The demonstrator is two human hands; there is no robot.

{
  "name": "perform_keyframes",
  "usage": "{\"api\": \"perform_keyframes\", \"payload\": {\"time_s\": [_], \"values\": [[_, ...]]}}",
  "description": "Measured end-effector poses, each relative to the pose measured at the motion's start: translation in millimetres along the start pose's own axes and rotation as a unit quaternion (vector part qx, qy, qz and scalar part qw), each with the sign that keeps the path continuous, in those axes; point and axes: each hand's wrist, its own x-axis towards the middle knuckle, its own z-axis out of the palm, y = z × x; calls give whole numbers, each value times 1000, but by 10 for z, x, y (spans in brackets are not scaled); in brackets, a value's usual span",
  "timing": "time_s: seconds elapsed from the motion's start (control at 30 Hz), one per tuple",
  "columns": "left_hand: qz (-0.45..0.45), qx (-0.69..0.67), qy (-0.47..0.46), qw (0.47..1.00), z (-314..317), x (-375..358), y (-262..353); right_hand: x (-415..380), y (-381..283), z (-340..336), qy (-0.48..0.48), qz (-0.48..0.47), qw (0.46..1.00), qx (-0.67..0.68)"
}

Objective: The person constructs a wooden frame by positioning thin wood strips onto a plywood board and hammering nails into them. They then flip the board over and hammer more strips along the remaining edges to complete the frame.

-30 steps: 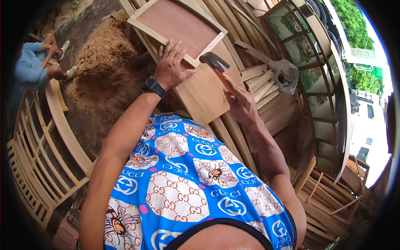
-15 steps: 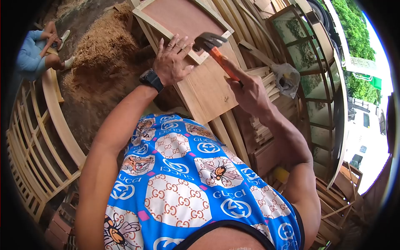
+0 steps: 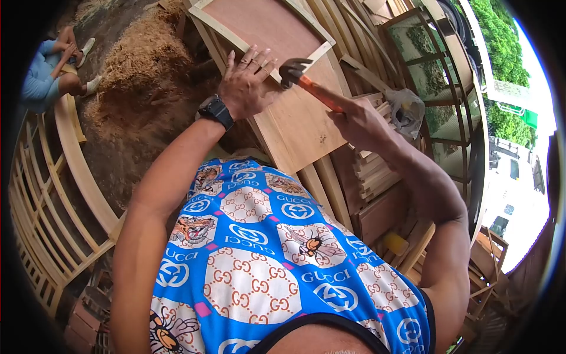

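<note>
My right hand is closed round the orange handle of a claw hammer. The hammer's dark head is at the near edge of a wooden frame with a reddish panel, close to its corner. My left hand lies with fingers spread over the near rail of that frame, and a dark watch is on the wrist. Under the frame, a plywood board shows its bare surface toward me. Whether a nail sits under the hammer head is hidden.
At the left, a person in a blue shirt sits beside a heap of wood shavings. A slatted wooden piece stands lower left. Stacked timber, a plastic bag and glazed frames are on the right.
The hammer head has come down toward the frame's near edge, and my right hand and elbow have shifted to the right. My left hand stays on the frame.
</note>
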Motion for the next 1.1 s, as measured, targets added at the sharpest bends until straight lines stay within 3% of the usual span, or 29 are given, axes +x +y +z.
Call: {"api": "perform_keyframes", "payload": {"time_s": [0.03,0.17,0.23,0.27,0.4,0.47,0.63,0.7,0.83,0.9,0.93,1.0,1.1], "values": [[0,1,2,1000,-15,12,-14,14,53,-18,-52,15,998,-35],[-6,5,-12,1000,11,16,38,-40,-147,-204,-63,33,997,-42],[-5,13,-21,1000,16,9,28,-31,-158,-114,35,-10,999,20],[-6,12,-23,1000,32,-3,27,-30,-79,-50,33,-9,999,21],[-2,-3,11,1000,25,38,45,-20,-13,-117,-56,61,992,-93],[6,11,10,1000,24,26,79,-69,-53,-201,-29,8,999,-26],[4,-9,11,1000,56,15,95,-115,-121,-54,32,41,998,29],[7,-11,21,1000,46,47,93,-113,15,-17,-25,27,996,-80],[5,-3,8,1000,53,51,108,-146,-149,-194,-47,58,997,-36],[6,-5,2,1000,59,9,105,-149,-187,-105,74,-27,997,1],[5,-8,-2,1000,59,13,88,-133,-161,-62,73,-26,997,3],[6,-9,-4,1000,54,9,83,-116,-49,25,-40,68,996,-35],[3,-2,-2,1000,36,42,135,-152,-74,-166,-56,65,995,-52]]}}
